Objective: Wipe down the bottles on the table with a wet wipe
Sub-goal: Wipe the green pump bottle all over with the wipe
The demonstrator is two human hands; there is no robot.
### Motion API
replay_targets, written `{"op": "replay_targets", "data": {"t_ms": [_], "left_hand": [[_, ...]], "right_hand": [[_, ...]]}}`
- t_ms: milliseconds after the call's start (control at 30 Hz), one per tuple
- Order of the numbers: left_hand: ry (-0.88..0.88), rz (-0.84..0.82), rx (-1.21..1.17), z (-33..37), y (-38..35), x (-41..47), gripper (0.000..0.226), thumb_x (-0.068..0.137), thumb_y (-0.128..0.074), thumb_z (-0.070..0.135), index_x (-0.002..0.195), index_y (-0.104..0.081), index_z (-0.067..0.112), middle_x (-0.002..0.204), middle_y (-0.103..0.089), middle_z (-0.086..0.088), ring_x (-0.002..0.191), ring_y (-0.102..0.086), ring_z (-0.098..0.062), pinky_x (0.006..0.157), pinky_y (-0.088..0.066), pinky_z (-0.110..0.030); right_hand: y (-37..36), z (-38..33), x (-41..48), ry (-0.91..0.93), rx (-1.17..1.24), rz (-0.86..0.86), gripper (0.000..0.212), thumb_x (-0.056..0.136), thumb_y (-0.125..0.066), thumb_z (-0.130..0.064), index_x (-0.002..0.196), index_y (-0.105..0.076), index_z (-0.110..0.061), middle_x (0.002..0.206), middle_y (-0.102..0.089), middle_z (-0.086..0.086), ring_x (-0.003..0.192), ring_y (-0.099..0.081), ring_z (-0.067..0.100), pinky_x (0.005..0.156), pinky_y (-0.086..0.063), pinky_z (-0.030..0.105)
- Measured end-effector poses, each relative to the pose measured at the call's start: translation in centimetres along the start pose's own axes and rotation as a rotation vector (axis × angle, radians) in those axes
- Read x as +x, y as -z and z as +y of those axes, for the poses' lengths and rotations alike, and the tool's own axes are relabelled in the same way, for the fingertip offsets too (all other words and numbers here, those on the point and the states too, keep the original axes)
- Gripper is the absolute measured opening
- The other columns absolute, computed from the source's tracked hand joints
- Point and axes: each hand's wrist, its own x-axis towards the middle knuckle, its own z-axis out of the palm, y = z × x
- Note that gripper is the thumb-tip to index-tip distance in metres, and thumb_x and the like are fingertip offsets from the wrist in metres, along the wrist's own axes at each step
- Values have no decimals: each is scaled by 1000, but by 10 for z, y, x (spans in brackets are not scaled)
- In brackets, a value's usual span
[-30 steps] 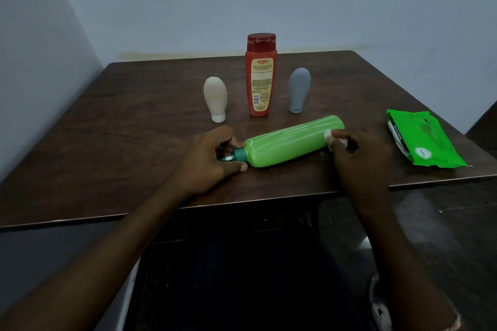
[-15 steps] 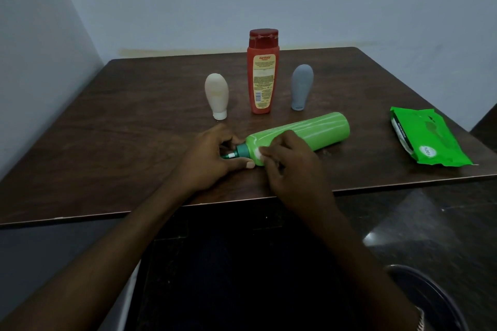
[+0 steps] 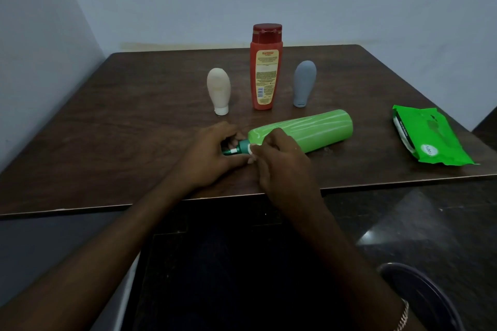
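A bright green bottle (image 3: 312,129) lies on its side on the dark wooden table (image 3: 134,129), its teal neck pointing left. My left hand (image 3: 212,153) grips that neck and cap. My right hand (image 3: 282,158) is closed on a small white wet wipe (image 3: 250,148), pressed against the bottle's shoulder by the neck. Most of the wipe is hidden under my fingers. Behind stand a cream tube (image 3: 219,90), a tall red bottle (image 3: 266,67) and a grey tube (image 3: 304,83), all upright.
A green pack of wet wipes (image 3: 427,137) lies near the table's right edge. Walls close in at the back and left. A dark round bin (image 3: 425,295) sits on the floor at lower right.
My right hand has slid the wipe leftward along the green bottle, from its base end to the shoulder at the neck. My left hand has stayed on the neck.
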Motion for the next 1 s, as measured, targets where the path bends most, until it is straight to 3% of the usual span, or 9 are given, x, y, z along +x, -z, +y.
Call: {"op": "replay_targets", "data": {"t_ms": [133, 267, 333, 500, 667, 800, 867, 933, 1000], "left_hand": [[-18, -6, 24, 1, -1, 0, 34, 75, -91, 32, 87, -63, 18, 83, -60, 3, 76, -54, -7, 65, -37, -13], [-12, -7, 12, 1, 2, 2, 33, 75, -91, 34, 88, -65, 19, 82, -63, 5, 76, -57, -7, 65, -41, -19], [-14, -10, 12, 1, 2, 3, 32, 75, -91, 34, 88, -66, 18, 82, -64, 3, 76, -58, -9, 66, -42, -18], [-11, -6, 19, 4, 2, 2, 30, 76, -90, 32, 86, -65, 19, 80, -63, 6, 78, -57, -7, 63, -37, -10], [28, 11, 8, 2, 4, 2, 31, 76, -90, 30, 82, -60, 25, 76, -60, 9, 72, -56, -5, 62, -39, -18], [22, 7, -2, 1, 5, 2, 30, 76, -90, 26, 81, -61, 21, 76, -60, 7, 71, -56, -7, 62, -39, -19], [21, 4, -8, 1, 4, 3, 29, 76, -90, 25, 83, -63, 19, 77, -63, 4, 72, -58, -10, 63, -40, -19], [21, -1, -11, -1, 4, 3, 28, 77, -90, 26, 84, -64, 17, 78, -64, 3, 73, -59, -11, 63, -41, -20], [9, -5, -9, -2, 4, 4, 28, 77, -88, 29, 81, -62, 21, 76, -62, 5, 71, -57, -8, 61, -38, -17]], "right_hand": [[10, 23, 3, -107, 65, 79, 19, 95, -58, -18, 93, -73, -6, 86, -54, 2, 74, -53, 17, 65, -47, 35], [42, 69, 8, -307, 89, 263, 9, 89, -71, -12, 92, -77, -7, 82, -60, 4, 68, -51, 6, 63, -37, 7], [53, 81, 9, -369, 63, 289, 9, 86, -73, -11, 93, -78, -9, 81, -61, 2, 69, -51, 3, 62, -32, 1], [31, 58, 13, -300, 101, 217, 9, 86, -71, -7, 92, -78, -7, 82, -59, 5, 71, -56, 18, 62, -39, 23], [0, 17, 10, -88, 124, 85, 7, 86, -68, -6, 87, -75, -6, 83, -56, 3, 74, -55, 20, 64, -47, 36], [18, 44, 8, -155, 77, 118, 5, 86, -69, -4, 86, -74, -6, 84, -57, 4, 74, -55, 20, 63, -46, 33], [39, 72, 8, -256, 25, 193, 11, 86, -63, -8, 83, -73, -6, 84, -58, 8, 71, -54, 21, 59, -37, 26], [58, 97, 9, -360, -37, 277, 17, 82, -59, -17, 82, -74, -9, 82, -60, 10, 70, -55, 25, 59, -37, 31], [66, 109, 8, -423, -30, 306, 7, 79, -67, -13, 80, -73, -13, 82, -61, 9, 72, -58, 28, 63, -43, 38]]}}
